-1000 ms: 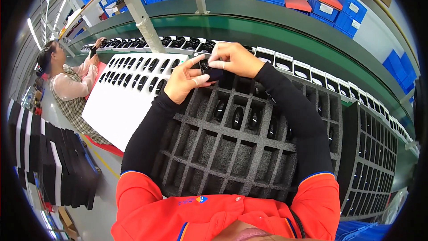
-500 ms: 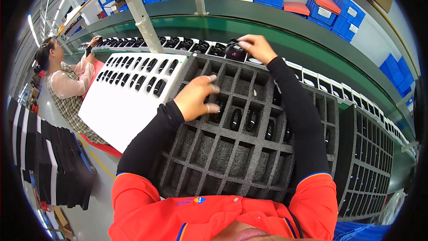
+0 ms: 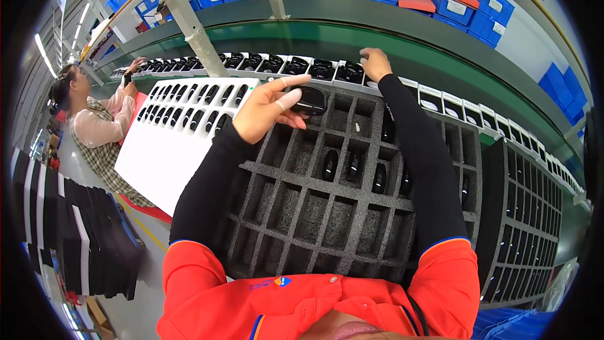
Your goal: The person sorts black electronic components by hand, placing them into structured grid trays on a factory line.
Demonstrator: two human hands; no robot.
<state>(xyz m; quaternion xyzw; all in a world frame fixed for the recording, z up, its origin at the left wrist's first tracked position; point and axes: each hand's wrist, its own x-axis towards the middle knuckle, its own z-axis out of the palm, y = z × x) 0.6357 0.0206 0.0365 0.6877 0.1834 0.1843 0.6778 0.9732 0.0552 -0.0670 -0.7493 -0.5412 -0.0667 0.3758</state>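
Note:
My left hand (image 3: 267, 110) grips a glossy black rounded device (image 3: 309, 101) between thumb and fingers, above the far left part of a dark grey foam tray (image 3: 305, 187). Several slim black devices stand in the tray's middle compartments, one of them a black device (image 3: 330, 165). Over the row of small white boxes, my right hand (image 3: 376, 64) has its fingers loosely bent and apart, with nothing visible in them. Just left of it, an open white box (image 3: 336, 80) contains a black device (image 3: 350, 72).
A white tray (image 3: 167, 157) with rows of black devices lies to the left. Beyond the boxes runs a green conveyor belt (image 3: 434, 66). Another foam tray (image 3: 531, 214) stands at the right. A person (image 3: 100, 123) works at the far left, near a metal post (image 3: 204, 50).
My left hand has lifted a black device out of the foam tray. My right hand has let go of another device, now in a box, and shifted slightly right. The view has shifted a little.

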